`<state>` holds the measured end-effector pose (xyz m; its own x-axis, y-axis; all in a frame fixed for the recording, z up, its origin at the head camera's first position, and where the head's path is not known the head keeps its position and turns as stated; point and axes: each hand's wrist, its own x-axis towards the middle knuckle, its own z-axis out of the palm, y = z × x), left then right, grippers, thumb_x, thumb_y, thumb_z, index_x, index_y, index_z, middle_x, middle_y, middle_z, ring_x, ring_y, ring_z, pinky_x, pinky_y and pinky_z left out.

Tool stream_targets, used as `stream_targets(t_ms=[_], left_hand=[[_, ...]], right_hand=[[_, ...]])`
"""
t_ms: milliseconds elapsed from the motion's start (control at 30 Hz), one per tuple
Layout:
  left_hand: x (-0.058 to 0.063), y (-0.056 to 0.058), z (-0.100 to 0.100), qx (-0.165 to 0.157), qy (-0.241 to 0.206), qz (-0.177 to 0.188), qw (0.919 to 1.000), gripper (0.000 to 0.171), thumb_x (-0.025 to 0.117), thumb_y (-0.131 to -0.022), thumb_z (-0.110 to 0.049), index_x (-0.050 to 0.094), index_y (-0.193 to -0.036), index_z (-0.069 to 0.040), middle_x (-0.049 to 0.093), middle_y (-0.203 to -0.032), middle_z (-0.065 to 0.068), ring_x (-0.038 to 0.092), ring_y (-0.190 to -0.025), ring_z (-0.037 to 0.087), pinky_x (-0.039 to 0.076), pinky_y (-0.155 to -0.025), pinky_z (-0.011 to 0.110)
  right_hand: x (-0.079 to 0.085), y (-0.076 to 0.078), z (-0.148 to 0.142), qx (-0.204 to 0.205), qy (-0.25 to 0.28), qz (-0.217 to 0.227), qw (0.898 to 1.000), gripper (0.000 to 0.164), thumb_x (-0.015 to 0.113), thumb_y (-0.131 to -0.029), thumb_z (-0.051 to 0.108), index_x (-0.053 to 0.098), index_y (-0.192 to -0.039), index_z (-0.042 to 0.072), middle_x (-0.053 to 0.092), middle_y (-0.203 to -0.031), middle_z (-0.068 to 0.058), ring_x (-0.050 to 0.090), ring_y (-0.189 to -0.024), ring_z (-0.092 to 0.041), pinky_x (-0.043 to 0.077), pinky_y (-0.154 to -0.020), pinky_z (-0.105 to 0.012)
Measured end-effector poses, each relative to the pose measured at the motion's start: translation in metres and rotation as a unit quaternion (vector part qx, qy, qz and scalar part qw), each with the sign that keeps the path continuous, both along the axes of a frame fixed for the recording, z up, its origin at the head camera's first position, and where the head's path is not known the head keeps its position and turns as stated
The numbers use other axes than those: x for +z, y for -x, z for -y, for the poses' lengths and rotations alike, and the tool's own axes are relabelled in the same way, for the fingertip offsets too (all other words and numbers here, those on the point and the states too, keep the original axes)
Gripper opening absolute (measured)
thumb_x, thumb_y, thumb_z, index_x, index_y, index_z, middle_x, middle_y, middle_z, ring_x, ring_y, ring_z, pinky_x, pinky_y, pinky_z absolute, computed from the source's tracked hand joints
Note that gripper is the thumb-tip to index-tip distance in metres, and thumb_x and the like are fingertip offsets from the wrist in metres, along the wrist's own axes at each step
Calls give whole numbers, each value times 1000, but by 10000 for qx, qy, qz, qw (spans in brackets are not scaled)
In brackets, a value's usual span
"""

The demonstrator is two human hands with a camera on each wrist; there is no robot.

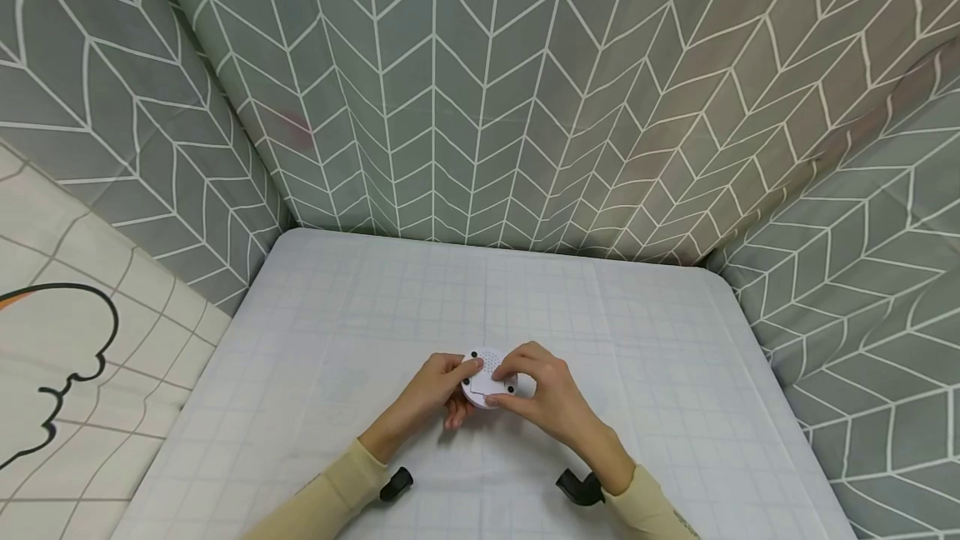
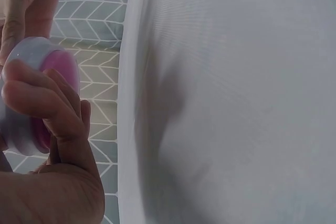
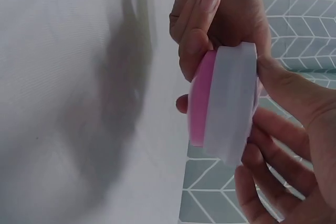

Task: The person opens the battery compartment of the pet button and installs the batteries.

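A round white plastic device (image 1: 477,397) with a pink face is held above the table, its back turned up. Small speaker holes, dark round feet and the outline of a battery cover show on that back. My left hand (image 1: 438,382) grips it at the left, thumb on the back and fingers underneath. From the right, my right hand (image 1: 551,390) has its bent fingers and thumb on the back around the cover, which looks in place. The pink side (image 3: 200,103) faces the table in the right wrist view. Left fingers (image 2: 39,95) wrap the rim in the left wrist view.
A white cloth with a faint grid covers the table (image 1: 360,298). Grey curtains (image 1: 480,90) with white zigzag lines stand behind and to the sides. Black wrist-worn pieces (image 1: 396,483) show by both forearms. A white checked cloth (image 1: 82,315) hangs at the left.
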<state>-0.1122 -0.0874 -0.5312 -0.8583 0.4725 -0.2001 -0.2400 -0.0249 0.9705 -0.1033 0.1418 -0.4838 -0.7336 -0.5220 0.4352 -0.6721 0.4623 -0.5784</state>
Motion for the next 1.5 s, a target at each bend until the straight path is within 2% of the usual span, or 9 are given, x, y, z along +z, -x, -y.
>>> stream_targets(t_ms=[133,300,433,600,733,933,1133,1267,1500], left_hand=[[0,1,0,-10,-85,11,10000,45,56,-110,-37,65,-91,3,65,-59,9,54,-37,11,47,-37,25],[1,2,1,-38,-128,44,9999,45,56,-110,-38,64,-92,3,65,-58,7,54,-36,10,47,-37,24],[1,2,1,-69,-140,38,9999,46,56,-110,-38,64,-92,3,65,-58,9,54,-36,10,46,-37,24],[2,1,0,-71,-143,63,9999,45,58,-109,-39,64,-92,2,65,-59,10,53,-36,10,46,-37,25],[4,1,-1,-119,-153,53,9998,44,58,-109,-39,64,-93,2,65,-59,8,54,-37,11,47,-37,26],[8,0,-3,-284,-180,-17,9994,41,58,-109,-36,63,-97,2,66,-61,7,55,-38,11,49,-37,26],[8,-1,-3,-286,-185,-8,9994,40,57,-110,-36,63,-98,2,66,-60,8,55,-38,12,48,-37,26],[8,-1,-1,-276,-192,31,9994,41,58,-110,-37,63,-97,2,66,-60,8,56,-38,13,49,-37,27],[6,0,3,-436,-213,82,9988,41,58,-109,-36,66,-105,4,69,-63,11,61,-42,14,52,-40,28]], right_hand=[[-1,2,0,-309,-90,241,9992,50,96,-78,31,72,-117,11,69,-115,-1,65,-107,-16,62,-84,-37],[0,2,0,-534,-227,1224,9908,72,92,-82,39,62,-140,9,66,-127,-3,67,-107,-18,64,-84,-37],[2,2,-1,-573,-223,2149,9747,73,88,-86,44,59,-146,15,68,-122,-3,71,-99,-17,65,-82,-36],[3,4,-2,-409,-116,2759,9602,70,87,-88,42,57,-147,19,68,-121,-5,71,-96,-16,64,-79,-31],[3,6,-4,-207,63,3044,9523,68,87,-89,35,57,-147,17,67,-126,-5,70,-96,-16,63,-76,-28],[0,9,-6,33,345,3497,9362,64,87,-90,29,56,-145,17,65,-132,-5,68,-108,-21,61,-82,-25],[-3,9,-5,66,357,3512,9356,62,86,-91,30,56,-145,19,65,-132,-5,67,-107,-23,61,-81,-26],[-3,9,-5,36,383,3511,9356,58,83,-93,28,58,-144,14,67,-129,-9,70,-106,-23,61,-81,-25],[-2,7,-7,152,526,3800,9234,48,76,-99,22,59,-140,4,69,-120,-17,76,-99,-22,64,-76,-29]])
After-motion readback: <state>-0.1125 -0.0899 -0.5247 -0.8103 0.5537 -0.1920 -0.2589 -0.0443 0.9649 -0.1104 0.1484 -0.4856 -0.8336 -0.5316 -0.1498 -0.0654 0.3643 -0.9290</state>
